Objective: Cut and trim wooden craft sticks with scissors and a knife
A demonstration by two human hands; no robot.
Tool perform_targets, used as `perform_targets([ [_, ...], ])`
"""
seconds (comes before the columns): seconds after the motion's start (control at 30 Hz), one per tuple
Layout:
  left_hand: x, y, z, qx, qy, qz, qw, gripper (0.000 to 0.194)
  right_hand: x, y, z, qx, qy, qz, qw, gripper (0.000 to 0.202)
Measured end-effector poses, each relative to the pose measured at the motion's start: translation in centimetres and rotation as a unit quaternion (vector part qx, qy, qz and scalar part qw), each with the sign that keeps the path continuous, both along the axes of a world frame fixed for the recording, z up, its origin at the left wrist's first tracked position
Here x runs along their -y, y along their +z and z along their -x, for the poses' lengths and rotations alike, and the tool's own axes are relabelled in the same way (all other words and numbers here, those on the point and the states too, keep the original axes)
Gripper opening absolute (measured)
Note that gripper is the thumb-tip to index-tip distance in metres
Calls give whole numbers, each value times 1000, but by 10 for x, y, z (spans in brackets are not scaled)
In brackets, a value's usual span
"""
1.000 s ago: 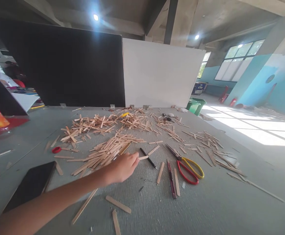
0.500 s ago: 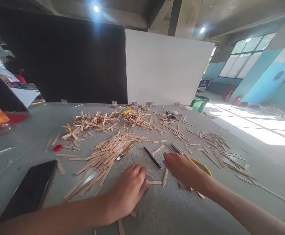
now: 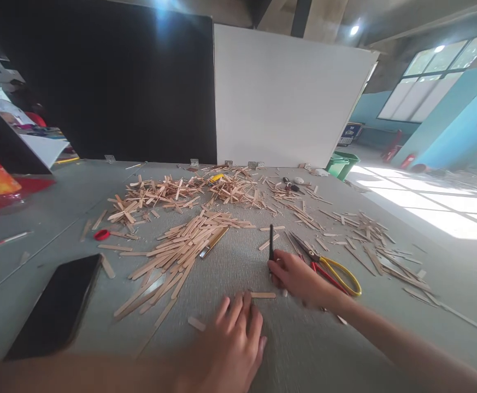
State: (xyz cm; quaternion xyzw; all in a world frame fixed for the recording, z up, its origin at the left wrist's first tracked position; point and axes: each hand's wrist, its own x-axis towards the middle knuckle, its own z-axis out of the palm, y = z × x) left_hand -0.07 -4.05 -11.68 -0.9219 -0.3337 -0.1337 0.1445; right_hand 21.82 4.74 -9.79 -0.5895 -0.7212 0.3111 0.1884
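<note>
“Fingers of the right hand (image 3: 293,277): how are they held?”

“Closed around a black pen (image 3: 271,240), which is held nearly upright just right of the frame's centre.”

“And the left hand (image 3: 236,346)?”

“Laid with fingers extended and slightly parted, at lower centre. A wooden stick (image 3: 263,295) is seen at its fingertips (whether it is pressed cannot be told). Scissors (image 3: 312,255) are placed on the counter (image 3: 230,267), right of the pen.”

The person's left arm (image 3: 131,374) is low and looks blurry. The left hand (image 3: 236,341) is palm down, its fingers (image 3: 235,312) a bit apart and pointing forward. The right arm (image 3: 389,330) reaches in from the right, and the right hand (image 3: 293,275) is curled in a pinch.
</note>
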Motion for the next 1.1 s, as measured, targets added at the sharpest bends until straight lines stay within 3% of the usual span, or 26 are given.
perform_targets([
  [0.23, 1, 2, -2, -12, -1, -40, 999, 39, -9, 14, -36, -47, -118, -107, 986, 11],
  [0.33, 1, 2, -2, 6, 0, -56, 998, 36, 0, 25, -32, -107, -76, -78, 988, 15],
  [0.43, 2, 0, -2, 19, 8, -70, 997, 34, 13, 33, -16, -169, 16, 17, 985, 10],
  [0.6, 5, -1, -2, 34, 4, -109, 993, 32, 22, 30, 12, -227, 98, 108, 963, 15],
  [0.73, 5, 0, -3, 51, -4, -129, 990, 32, 23, 14, 24, -219, 74, 100, 968, 29],
  [0.87, 4, 3, -4, 36, -8, -121, 992, 38, 24, 2, 30, -209, 65, 81, 972, 18],
  [1.1, 4, 0, -4, 42, -14, -117, 992, 36, 21, 0, 33, -167, 82, 2, 982, 33],
])
